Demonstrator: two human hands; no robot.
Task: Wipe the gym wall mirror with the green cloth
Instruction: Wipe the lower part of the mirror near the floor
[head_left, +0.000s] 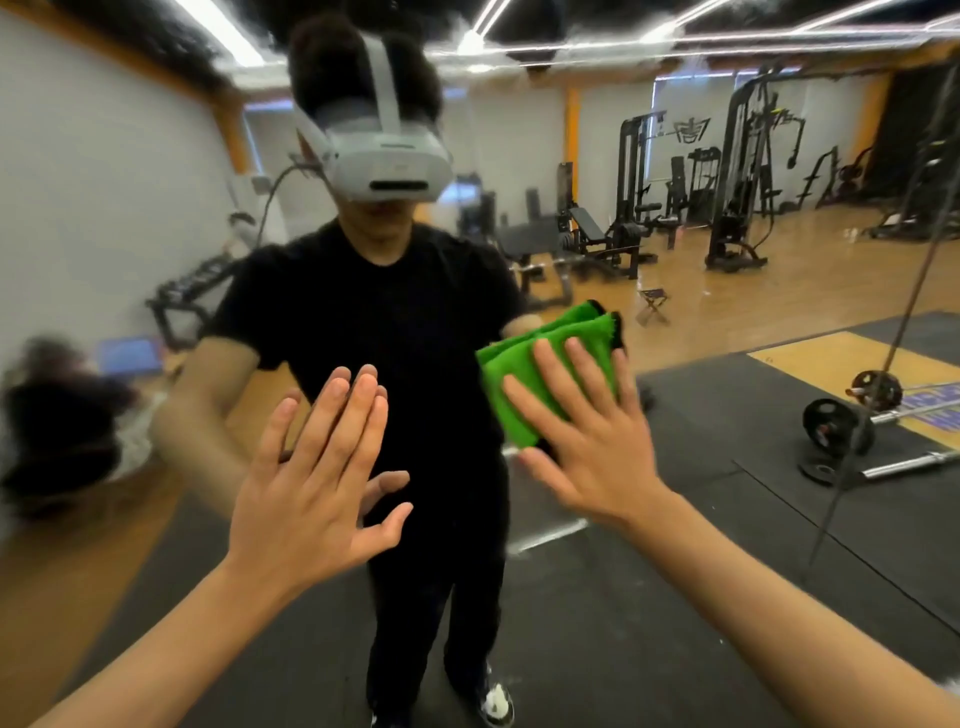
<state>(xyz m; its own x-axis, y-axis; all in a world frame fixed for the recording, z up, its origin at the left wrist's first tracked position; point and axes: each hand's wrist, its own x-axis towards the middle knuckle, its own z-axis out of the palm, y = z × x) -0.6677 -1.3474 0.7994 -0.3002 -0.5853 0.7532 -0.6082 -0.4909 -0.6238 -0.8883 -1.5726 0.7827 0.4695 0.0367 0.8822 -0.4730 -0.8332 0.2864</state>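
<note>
The gym wall mirror (727, 322) fills the whole view straight ahead. A folded green cloth (524, 379) lies flat against the glass at centre right. My right hand (587, 441) presses it to the mirror with fingers straight and spread. My left hand (317, 483) rests flat on the glass to the left of the cloth, fingers straight and close together. The fingertips of both hands meet their own reflections in the glass.
In the mirror I see my own reflection in black clothes wearing a white headset (384, 156). Behind it are weight machines (737, 182), benches (592, 234) and a barbell with plates (852, 415) on black mats. A vertical seam (883, 338) crosses the mirror at right.
</note>
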